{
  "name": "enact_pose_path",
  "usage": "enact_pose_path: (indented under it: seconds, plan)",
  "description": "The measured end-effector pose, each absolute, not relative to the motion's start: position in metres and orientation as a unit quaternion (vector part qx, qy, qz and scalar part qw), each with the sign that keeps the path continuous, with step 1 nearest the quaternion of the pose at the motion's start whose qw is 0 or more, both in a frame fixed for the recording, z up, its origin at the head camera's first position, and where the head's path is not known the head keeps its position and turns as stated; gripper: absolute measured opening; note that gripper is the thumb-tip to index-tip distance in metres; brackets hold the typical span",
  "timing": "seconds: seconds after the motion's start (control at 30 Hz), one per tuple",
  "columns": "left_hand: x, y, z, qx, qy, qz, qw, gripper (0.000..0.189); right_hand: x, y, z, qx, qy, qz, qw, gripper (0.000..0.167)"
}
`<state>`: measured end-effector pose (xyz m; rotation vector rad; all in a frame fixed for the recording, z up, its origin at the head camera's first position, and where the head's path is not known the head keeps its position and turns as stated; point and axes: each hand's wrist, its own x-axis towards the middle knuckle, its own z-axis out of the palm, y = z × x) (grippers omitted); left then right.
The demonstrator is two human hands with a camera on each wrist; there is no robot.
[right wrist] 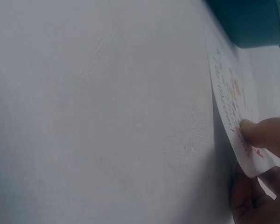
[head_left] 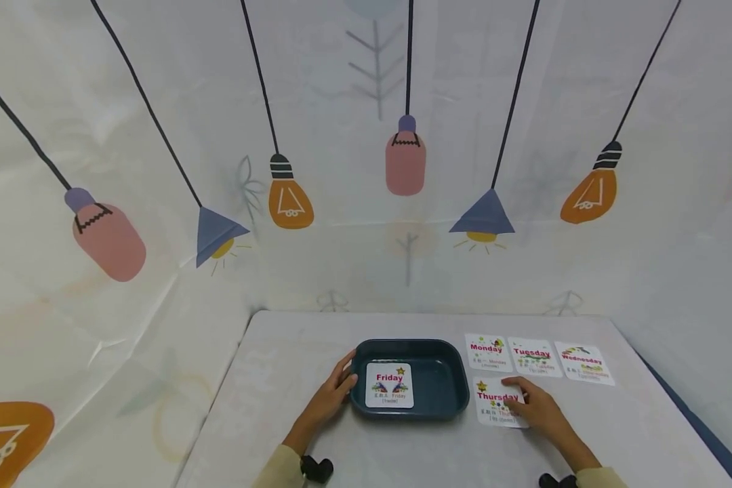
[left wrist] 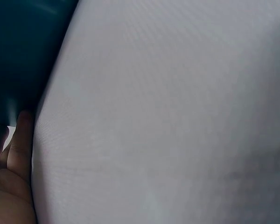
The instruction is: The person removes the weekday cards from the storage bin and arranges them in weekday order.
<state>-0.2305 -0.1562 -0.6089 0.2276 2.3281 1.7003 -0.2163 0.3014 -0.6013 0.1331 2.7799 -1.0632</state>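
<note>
A dark teal tray (head_left: 442,379) stands on the white table, with the Friday card (head_left: 390,400) lying face up inside its left half. My left hand (head_left: 326,400) rests its fingers against the tray's left side. Its fingertips (left wrist: 23,122) meet the tray wall in the left wrist view. To the right of the tray, my right hand (head_left: 539,410) pinches the right edge of the Thursday card (head_left: 491,403). In the right wrist view the thumb (right wrist: 254,133) presses on the card's face, other fingers are under it, and that edge is raised off the table.
Behind the Thursday card, the Monday card (head_left: 486,362), Tuesday card (head_left: 533,366) and Wednesday card (head_left: 585,371) lie in a row. A pale wall covering (head_left: 341,271) printed with hanging lamps rises at the table's back edge.
</note>
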Motion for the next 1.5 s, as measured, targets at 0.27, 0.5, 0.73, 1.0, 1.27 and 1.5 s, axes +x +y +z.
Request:
enact_pose_path:
  seconds: [0.27, 0.5, 0.73, 1.0, 1.27, 1.5]
  plan:
    - [-0.231, -0.156, -0.613, 0.076, 0.802, 0.578, 0.132, 0.055, -0.218, 0.299, -0.603, 0.044, 0.940, -0.325, 0.094, 0.042]
    - [-0.232, -0.160, -0.612, 0.097, 0.796, 0.586, 0.121, 0.055, -0.220, 0.292, -0.601, -0.003, 0.962, -0.267, 0.058, 0.031]
    - [-0.227, -0.162, -0.613, 0.092, 0.799, 0.580, 0.125, 0.056, -0.211, 0.287, -0.600, -0.016, 0.974, -0.221, 0.050, 0.034]
    - [-0.226, -0.157, -0.607, 0.088, 0.804, 0.575, 0.124, 0.056, -0.211, 0.286, -0.587, -0.061, 0.984, -0.168, 0.020, 0.029]
    - [-0.226, -0.157, -0.610, 0.086, 0.805, 0.573, 0.125, 0.055, -0.223, 0.271, -0.553, -0.110, 0.979, -0.163, -0.060, 0.012]
    - [-0.230, -0.156, -0.609, 0.082, 0.798, 0.584, 0.120, 0.055, -0.247, 0.235, -0.516, -0.168, 0.962, -0.193, -0.097, 0.006]
